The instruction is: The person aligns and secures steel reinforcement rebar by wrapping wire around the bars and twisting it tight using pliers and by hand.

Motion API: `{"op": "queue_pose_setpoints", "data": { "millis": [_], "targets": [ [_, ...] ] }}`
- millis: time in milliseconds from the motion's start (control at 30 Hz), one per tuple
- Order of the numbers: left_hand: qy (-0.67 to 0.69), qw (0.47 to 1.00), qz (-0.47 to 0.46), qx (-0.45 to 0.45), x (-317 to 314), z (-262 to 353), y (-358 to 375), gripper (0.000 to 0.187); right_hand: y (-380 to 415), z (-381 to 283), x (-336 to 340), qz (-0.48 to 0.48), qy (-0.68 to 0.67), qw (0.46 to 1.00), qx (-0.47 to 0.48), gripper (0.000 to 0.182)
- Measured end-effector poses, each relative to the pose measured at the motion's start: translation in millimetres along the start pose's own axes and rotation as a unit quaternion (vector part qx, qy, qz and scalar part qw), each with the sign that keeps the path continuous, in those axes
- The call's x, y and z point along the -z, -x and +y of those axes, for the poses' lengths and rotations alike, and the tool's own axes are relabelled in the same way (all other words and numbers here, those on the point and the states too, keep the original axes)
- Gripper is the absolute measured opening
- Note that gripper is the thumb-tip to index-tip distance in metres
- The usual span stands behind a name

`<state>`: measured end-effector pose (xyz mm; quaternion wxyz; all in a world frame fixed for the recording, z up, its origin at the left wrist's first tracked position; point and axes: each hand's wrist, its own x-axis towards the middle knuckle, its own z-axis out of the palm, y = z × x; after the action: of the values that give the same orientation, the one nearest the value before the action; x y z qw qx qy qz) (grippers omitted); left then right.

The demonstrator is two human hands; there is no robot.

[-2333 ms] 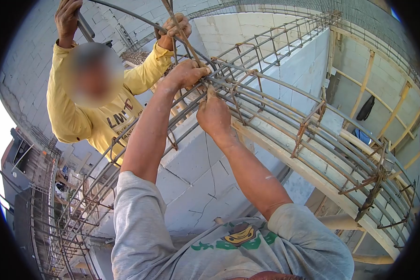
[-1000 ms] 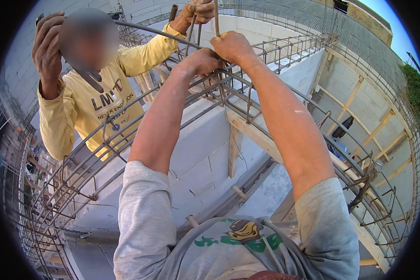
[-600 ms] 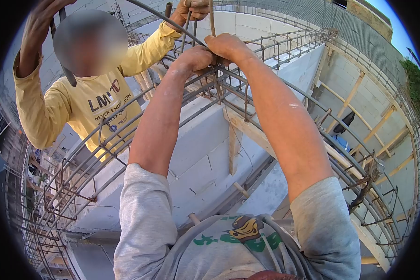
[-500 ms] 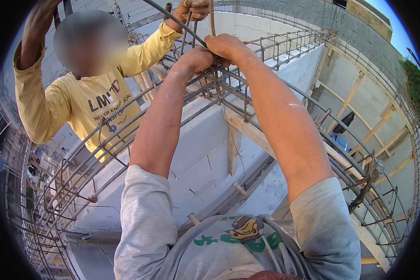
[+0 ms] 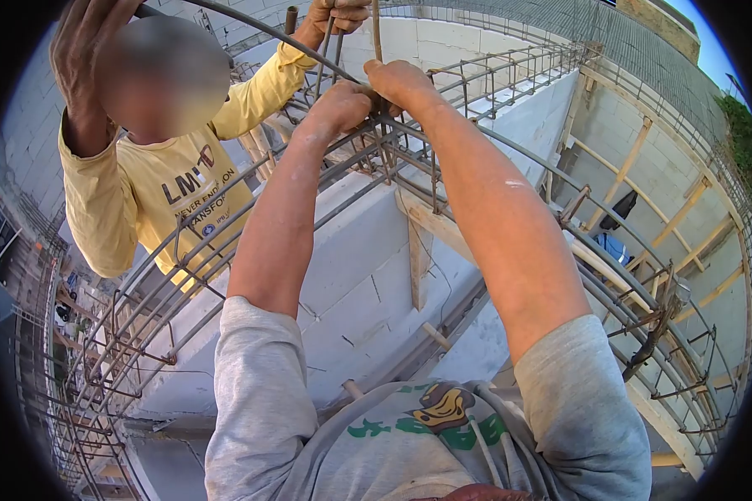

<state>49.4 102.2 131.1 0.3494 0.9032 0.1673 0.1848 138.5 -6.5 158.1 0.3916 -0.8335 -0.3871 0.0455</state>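
Both my arms reach forward to a junction of steel bars above the block wall. My left hand (image 5: 342, 106) is closed at the junction, and what its fingers hold is hidden. Just right of it, my right hand (image 5: 398, 85) is also closed, beside an upright rusty bar (image 5: 377, 33); its fingertips are hidden among the bars. A long dark bar (image 5: 267, 32) slants down from the upper left to my hands. Below them, the rebar cage (image 5: 426, 179) runs over the white block wall (image 5: 351, 267).
A co-worker in a yellow shirt (image 5: 184, 188) stands at the left behind the cage, both hands raised, one near upright bars. Another rebar cage (image 5: 643, 309) curves along the right. Wooden braces (image 5: 627, 171) and a blue item (image 5: 612, 250) are beyond it.
The slanting bar has tilted flatter and shifted left at its upper part. The co-worker's raised arm at the left has moved inward and down. My hands have moved slightly left and remain at the junction.
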Motion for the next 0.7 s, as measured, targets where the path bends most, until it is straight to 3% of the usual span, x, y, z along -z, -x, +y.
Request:
{"op": "queue_pose_setpoints", "data": {
  "millis": [133, 433, 533, 633, 700],
  "targets": [
    [-0.138, 0.987, 0.062, -0.057, -2, 13, 8, 0.024, 3, -3, 7, -0.017, -0.004, 1.000, -0.023, 0.054],
    [-0.276, 0.953, 0.110, -0.056, -9, 11, 1, 0.030, -11, 4, 1, -0.053, -0.002, 0.999, -0.008, 0.052],
    [-0.303, 0.946, 0.098, -0.059, -7, 14, 5, 0.030, -9, -2, 2, -0.046, -0.001, 0.999, -0.016, 0.052],
    [-0.193, 0.981, 0.002, -0.021, 6, 15, 2, 0.028, -6, -3, 3, -0.057, -0.022, 0.998, -0.030, 0.052],
    [-0.206, 0.978, -0.023, -0.026, 10, 25, 12, 0.028, -13, -1, 0, -0.052, -0.012, 0.998, -0.020, 0.052]
  ]
}}
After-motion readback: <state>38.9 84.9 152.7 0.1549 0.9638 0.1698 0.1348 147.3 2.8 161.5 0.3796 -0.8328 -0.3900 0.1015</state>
